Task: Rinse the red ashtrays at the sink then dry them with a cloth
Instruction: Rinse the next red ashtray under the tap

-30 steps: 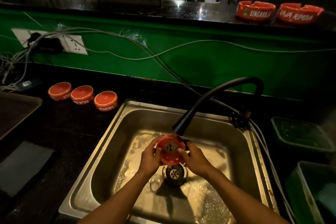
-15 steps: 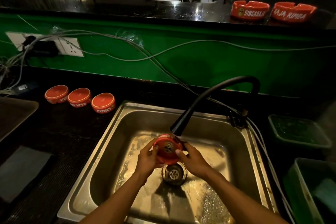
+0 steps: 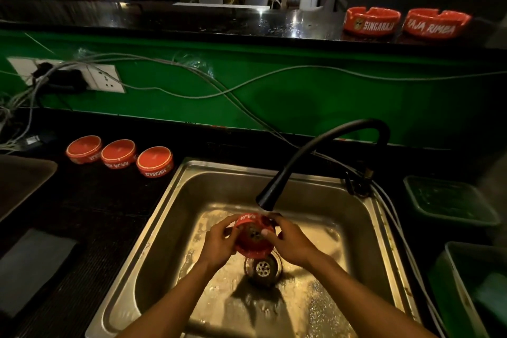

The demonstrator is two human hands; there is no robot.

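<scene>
Inspecting sink (image 3: 192, 200): we are finding it wet, drain (image 3: 262, 269) near centre.
Held ashtray (image 3: 253, 234): we are seeing it tilted under the black faucet (image 3: 315, 151).
Left hand (image 3: 219, 241): gripping its left rim.
Right hand (image 3: 292, 241): gripping its right rim.
Three upturned ashtrays (image 3: 119, 153): sitting far left on the counter.
Two ashtrays (image 3: 406, 25): resting on the far ledge.

Green wall (image 3: 315, 107), black counter (image 3: 90, 195), dim light

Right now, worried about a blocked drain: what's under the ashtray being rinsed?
The drain strainer sits below the ashtray; its far edge is covered.
</scene>
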